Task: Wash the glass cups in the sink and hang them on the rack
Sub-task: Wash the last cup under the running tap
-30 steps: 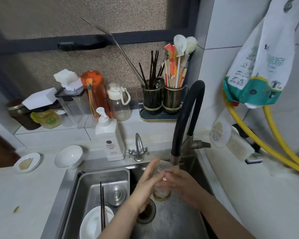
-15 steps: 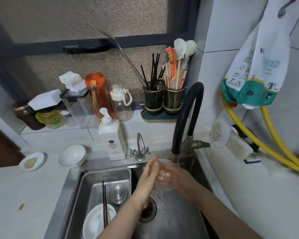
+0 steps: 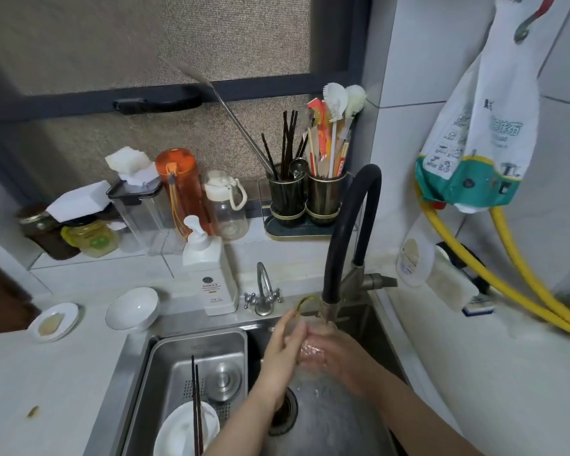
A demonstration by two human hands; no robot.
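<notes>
A clear glass cup (image 3: 310, 352) with a yellowish rim is held over the steel sink (image 3: 326, 419), right under the black faucet's spout (image 3: 329, 309). Water runs onto it. My left hand (image 3: 282, 348) grips the cup from the left, fingers wrapped on its side. My right hand (image 3: 338, 355) holds it from the right, partly seen through the glass. The cup's lower part is blurred by water and fingers. No rack is in view.
A steel drain basket (image 3: 195, 350) on the sink's left holds a white bowl (image 3: 185, 432), black chopsticks and a metal lid. A soap dispenser (image 3: 209, 274), small tap (image 3: 264, 291), white bowl (image 3: 132, 307) and saucer (image 3: 53, 320) stand behind. Bottles, jars and utensil holders (image 3: 305, 199) line the ledge.
Both hands have lifted the cup closer to the spout and turned it. The camera has tilted down slightly.
</notes>
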